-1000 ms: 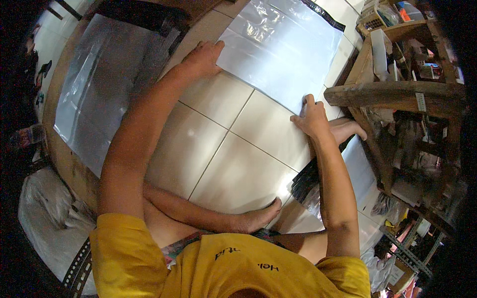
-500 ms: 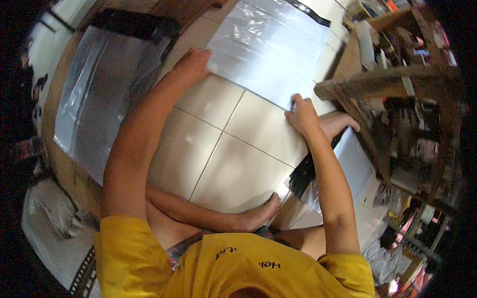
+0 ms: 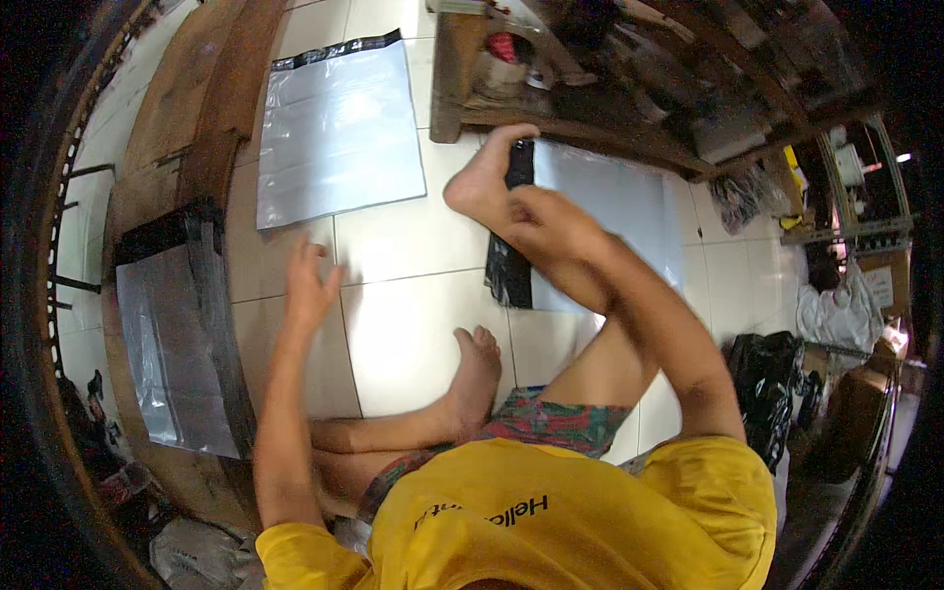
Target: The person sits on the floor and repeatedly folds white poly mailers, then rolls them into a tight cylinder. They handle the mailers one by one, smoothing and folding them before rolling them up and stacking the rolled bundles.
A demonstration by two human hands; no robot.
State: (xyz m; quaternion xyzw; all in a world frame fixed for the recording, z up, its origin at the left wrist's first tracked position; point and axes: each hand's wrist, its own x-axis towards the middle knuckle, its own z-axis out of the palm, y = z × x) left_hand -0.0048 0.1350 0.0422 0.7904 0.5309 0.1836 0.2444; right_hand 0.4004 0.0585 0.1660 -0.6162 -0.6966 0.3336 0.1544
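Observation:
A flat grey-white plastic mailing bag (image 3: 339,133) with a black strip along its far edge lies on the tiled floor. Just below its near edge, my left hand (image 3: 313,280) hovers empty with its fingers apart. My right hand (image 3: 556,224) is over my right ankle, its fingers curled and slightly blurred; whatever they may hold is hidden. Beneath that leg, more pale plastic bags (image 3: 619,187) with black strips lie on the floor, partly covered by my foot and forearm. At the left, a stack of similar bags (image 3: 177,364) rests on a wooden board.
The wooden board (image 3: 162,162) runs along the left side. A dark wooden shelf (image 3: 450,84) with cluttered items stands at the far right, its post near the floor bag. Black plastic (image 3: 762,379) and a white plastic bag (image 3: 841,310) sit at the right.
Both hands have let go of the floor bag and drawn back; the right hand moved over my ankle. The view has swung right, and the bag lies flat.

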